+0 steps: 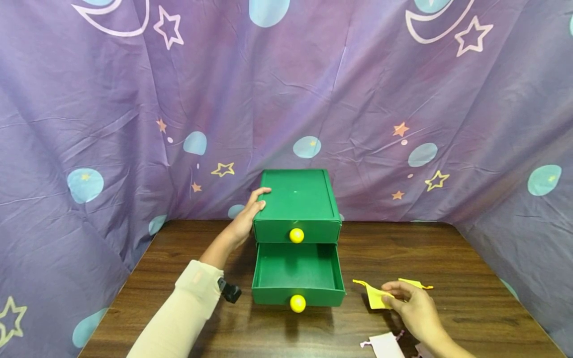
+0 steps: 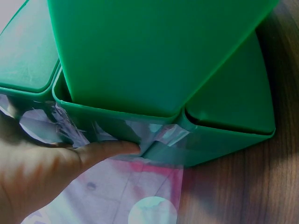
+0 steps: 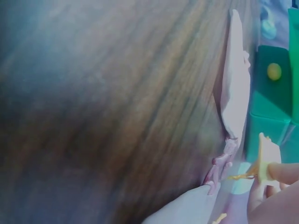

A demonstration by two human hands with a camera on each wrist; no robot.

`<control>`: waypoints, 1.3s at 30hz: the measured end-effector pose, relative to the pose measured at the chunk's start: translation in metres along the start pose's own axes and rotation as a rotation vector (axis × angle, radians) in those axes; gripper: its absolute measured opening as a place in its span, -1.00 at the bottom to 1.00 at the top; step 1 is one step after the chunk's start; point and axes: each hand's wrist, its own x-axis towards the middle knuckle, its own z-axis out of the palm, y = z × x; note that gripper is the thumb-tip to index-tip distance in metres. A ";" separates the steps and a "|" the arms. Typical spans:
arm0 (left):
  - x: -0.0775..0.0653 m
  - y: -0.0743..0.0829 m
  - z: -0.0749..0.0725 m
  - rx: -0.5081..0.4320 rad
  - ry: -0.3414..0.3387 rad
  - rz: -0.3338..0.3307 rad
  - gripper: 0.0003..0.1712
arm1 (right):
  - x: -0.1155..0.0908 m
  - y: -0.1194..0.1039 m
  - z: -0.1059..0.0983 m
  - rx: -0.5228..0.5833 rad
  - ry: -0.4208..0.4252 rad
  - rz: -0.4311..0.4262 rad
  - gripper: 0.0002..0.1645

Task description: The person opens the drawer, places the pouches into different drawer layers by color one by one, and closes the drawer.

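A small green drawer cabinet [image 1: 295,196] stands on the table with its lower drawer [image 1: 299,297] pulled out; nothing shows inside that drawer. My left hand [image 1: 243,219] rests against the cabinet's left side, fingertips at the top edge. In the left wrist view its thumb [image 2: 110,148] lies extended along the green wall; the other fingers are mostly hidden. To the right of the drawer, my right hand [image 1: 416,308] pinches a yellow drawstring pouch [image 1: 376,297] between thumb and fingers, above the table. A second yellow pouch [image 1: 413,283] lies just behind that hand.
Pale pink drawstring pouches [image 1: 386,345] lie near the table's front edge, one partly behind the right wrist. The upper drawer, with a yellow knob [image 1: 296,235], is closed. A purple patterned curtain [image 1: 367,99] hangs behind the wooden table [image 1: 188,248].
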 end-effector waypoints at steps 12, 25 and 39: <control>0.000 0.000 0.000 -0.006 0.002 -0.002 -0.42 | -0.001 -0.007 -0.001 0.052 0.016 -0.040 -0.71; -0.001 0.000 0.000 0.005 0.009 -0.003 -0.42 | -0.001 -0.016 -0.007 0.071 0.007 -0.046 -0.69; -0.001 0.000 0.000 0.000 0.008 0.002 -0.41 | -0.001 -0.027 -0.010 0.071 -0.001 -0.049 -0.67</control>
